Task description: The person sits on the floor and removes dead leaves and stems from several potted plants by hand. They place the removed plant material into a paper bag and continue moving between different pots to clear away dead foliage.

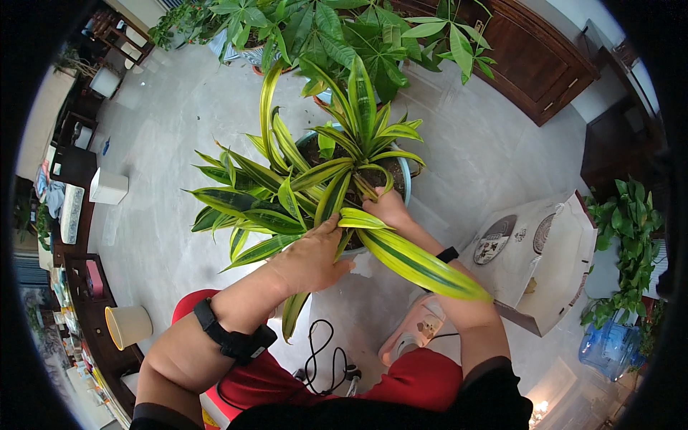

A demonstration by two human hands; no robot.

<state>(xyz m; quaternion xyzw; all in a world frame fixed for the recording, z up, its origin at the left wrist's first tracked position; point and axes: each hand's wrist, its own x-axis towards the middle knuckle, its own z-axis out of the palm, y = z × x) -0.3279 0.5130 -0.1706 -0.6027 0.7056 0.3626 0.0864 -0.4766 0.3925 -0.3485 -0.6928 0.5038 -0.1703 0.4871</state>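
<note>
Yellow-edged leafy plant (322, 172) stands in a round light-blue pot (408, 179) on the grey floor (165, 136) before the person, its long leaves (423, 265) spreading past the rim. The left hand (313, 259) has its fingertips against one leaf with the thumb held apart, a fairly wide grip, while the right hand (390, 209) reaches in low among the leaf bases near the dark soil (309, 149), fingers bent, and whether that grip closes on anything I cannot tell. An open white carton (512, 272) is on the right, near the right forearm (476, 319).
</note>
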